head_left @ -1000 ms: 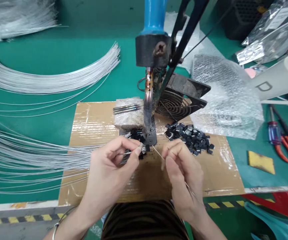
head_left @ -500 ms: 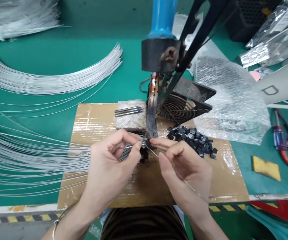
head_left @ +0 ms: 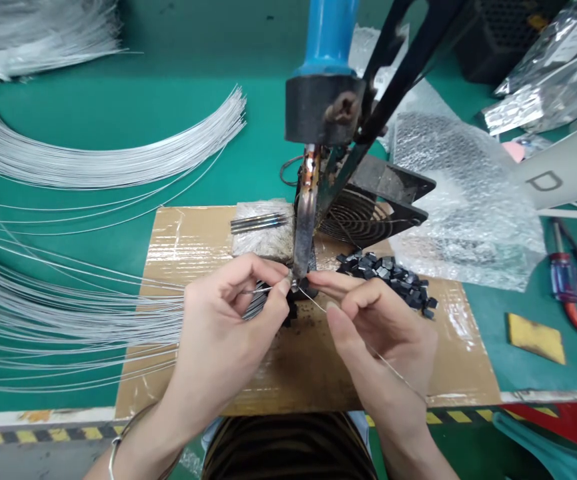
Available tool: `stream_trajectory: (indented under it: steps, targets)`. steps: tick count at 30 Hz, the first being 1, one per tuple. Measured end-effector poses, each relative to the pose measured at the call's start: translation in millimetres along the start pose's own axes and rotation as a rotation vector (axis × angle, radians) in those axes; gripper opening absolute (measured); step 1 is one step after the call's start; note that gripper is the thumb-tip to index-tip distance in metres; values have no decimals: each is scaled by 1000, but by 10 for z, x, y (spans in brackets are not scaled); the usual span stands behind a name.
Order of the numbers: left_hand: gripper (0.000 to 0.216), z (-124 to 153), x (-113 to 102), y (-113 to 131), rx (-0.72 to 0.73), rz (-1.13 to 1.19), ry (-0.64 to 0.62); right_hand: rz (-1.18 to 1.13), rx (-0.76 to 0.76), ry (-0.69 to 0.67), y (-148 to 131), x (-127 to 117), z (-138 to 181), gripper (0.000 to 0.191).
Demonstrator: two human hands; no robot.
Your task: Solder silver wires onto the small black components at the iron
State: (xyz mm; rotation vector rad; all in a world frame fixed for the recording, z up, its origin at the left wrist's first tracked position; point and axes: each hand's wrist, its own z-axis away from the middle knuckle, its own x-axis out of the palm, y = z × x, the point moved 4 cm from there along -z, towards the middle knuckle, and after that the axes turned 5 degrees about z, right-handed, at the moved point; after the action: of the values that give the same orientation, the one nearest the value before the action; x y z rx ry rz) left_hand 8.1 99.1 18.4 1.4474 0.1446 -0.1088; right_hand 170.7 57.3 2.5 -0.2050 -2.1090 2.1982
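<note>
My left hand (head_left: 228, 327) is pinched shut on the end of a thin silver wire and a small dark part, held right under the tip of the soldering iron (head_left: 304, 230). My right hand (head_left: 373, 327) pinches a fine strand of solder wire (head_left: 393, 370), its end touching the iron's tip. The iron hangs down from a blue-handled stand (head_left: 325, 80). A pile of small black square parts (head_left: 388, 279) lies just right of the tip. More black parts lie under my left fingers, partly hidden.
A taped cardboard sheet (head_left: 188, 247) covers the green bench. Bundles of silver wires (head_left: 93, 160) fan out on the left. A small black fan (head_left: 368, 207) sits behind the iron, bubble wrap (head_left: 468, 200) to its right. Red-handled pliers and a screwdriver (head_left: 563, 273) lie far right.
Both hands rose toward the iron's tip. My right hand moved left and brought the solder strand up to the tip, where my left hand's pinched wire end now meets it.
</note>
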Motion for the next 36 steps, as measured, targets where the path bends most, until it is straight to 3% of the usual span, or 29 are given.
stream_trajectory:
  steps: [36]
  targets:
    - [16,30,-5,11,58,-7,10,-11,-12,13,-27,3,14,21]
